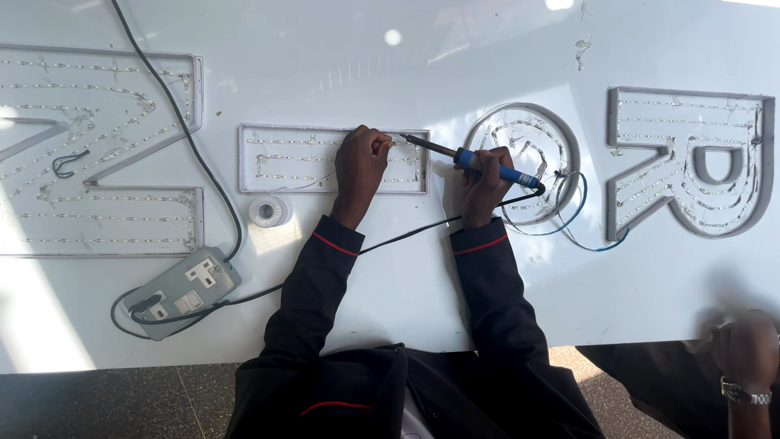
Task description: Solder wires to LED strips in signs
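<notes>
Nearest, at six o'clock, are the person's dark sleeves with red cuff piping. At the far five o'clock corner a co-worker's hand (pixel 743 349) with a wristwatch rests on the table edge.

The left hand (pixel 360 165) is closed in a pinch, apparently holding a thin strand, probably solder wire, over the bar-shaped channel letter (pixel 333 159). The right hand (pixel 485 180) is wrapped around the blue handle of the soldering iron (pixel 467 159), whose tip points toward ten o'clock and meets the pinch near the letter's upper right. To do this joint well, I judge the tip should sit steady on the pad, the strand should feed into the heated joint, not onto the iron, and the fingers should keep clear of the hot shaft.

Counted: one soldering iron, one small solder spool (pixel 269 210) just below the bar letter, and one grey two-socket extension block (pixel 183 290) at eight o'clock with black cables. There are four letter shells lined with LED strips on the white table (pixel 406 276): a large one (pixel 97 154) at nine o'clock, the bar, a round one (pixel 532 158) and an R-shaped one (pixel 691 162) at two o'clock. Blue wires trail from the round one.
</notes>
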